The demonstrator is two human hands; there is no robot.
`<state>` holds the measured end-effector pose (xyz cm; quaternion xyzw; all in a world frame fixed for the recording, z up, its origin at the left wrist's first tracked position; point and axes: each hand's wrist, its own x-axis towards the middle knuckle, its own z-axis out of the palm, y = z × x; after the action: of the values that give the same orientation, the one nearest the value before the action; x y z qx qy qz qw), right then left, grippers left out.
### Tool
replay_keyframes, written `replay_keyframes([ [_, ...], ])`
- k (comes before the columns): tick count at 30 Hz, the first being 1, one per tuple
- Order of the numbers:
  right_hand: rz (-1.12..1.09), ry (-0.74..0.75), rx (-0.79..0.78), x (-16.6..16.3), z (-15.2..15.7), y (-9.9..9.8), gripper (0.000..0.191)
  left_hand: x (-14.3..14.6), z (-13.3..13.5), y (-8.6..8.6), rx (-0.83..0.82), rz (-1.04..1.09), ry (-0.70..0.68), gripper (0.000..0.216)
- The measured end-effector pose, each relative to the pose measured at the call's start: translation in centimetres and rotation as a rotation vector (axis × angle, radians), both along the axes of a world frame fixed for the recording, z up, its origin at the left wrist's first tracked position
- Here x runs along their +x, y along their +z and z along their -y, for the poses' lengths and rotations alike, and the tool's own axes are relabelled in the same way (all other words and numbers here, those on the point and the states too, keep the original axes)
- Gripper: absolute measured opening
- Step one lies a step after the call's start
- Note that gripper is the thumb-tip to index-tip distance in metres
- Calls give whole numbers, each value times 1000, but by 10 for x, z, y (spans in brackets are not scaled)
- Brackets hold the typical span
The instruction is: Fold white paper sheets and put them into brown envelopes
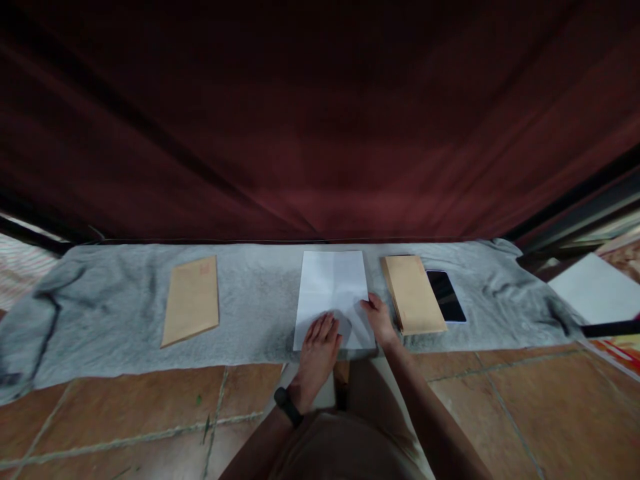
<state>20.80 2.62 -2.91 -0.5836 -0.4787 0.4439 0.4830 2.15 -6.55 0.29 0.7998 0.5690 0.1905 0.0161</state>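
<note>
A white sheet of paper [320, 280] with faint crease lines lies on the grey cloth in front of me. My left hand [321, 339], with a dark band on its wrist, rests flat on the sheet's lower part, fingers stretched out. At the sheet's right edge, my right hand [377, 317] pinches the paper between thumb and fingers. Just right of that hand is a stack of brown envelopes [415, 297]. A dark-screened phone [447, 297] lies partly beneath the stack's right side. Off to the left, a single brown envelope [193, 300] lies apart.
The grey cloth [260, 293] covers a long, narrow surface. Behind it hangs a dark red curtain [320, 167]. Tiled floor [165, 413] runs along the near side. At the far right are a white sheet-like panel [597, 290] and a colourful printed item [620, 350].
</note>
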Motion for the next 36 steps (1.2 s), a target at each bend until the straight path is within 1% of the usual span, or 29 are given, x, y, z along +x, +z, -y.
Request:
replay_keyframes([
  [3, 44, 8, 17, -4, -5, -4, 25, -10, -6, -6, -19, 11, 29, 38],
  [8, 118, 23, 43, -1, -20, -5, 21, -12, -8, -11, -47, 17, 32, 37],
  [11, 229, 2, 77, 4, -18, -2, 29, -13, -7, -14, -55, 33, 21, 37],
  [15, 447, -52, 165, 2, 2, 9, 41, -16, -8, -16, -51, 70, 11, 38],
  [17, 567, -8, 247, -7, 15, 15, 43, -14, -9, -16, -38, 81, 0, 43],
  [18, 607, 45, 288, -14, 20, 18, 44, -13, -10, -16, -33, 81, -6, 46],
  [20, 618, 155, 339, -30, 29, 21, 45, -8, -13, -15, -32, 65, -18, 55],
  [22, 604, 252, 352, -48, 33, 22, 46, -4, -17, -15, -52, 25, -49, 61],
  [25, 614, 338, 360, -64, 34, 20, 48, -1, -21, -17, -83, -42, -94, 61],
  [29, 695, 386, 369, -62, 35, 15, 48, -4, -22, -17, -81, -81, -88, 61],
  [36, 876, 329, 346, -37, 41, 4, 53, -14, -17, -8, -76, -105, -33, 57],
])
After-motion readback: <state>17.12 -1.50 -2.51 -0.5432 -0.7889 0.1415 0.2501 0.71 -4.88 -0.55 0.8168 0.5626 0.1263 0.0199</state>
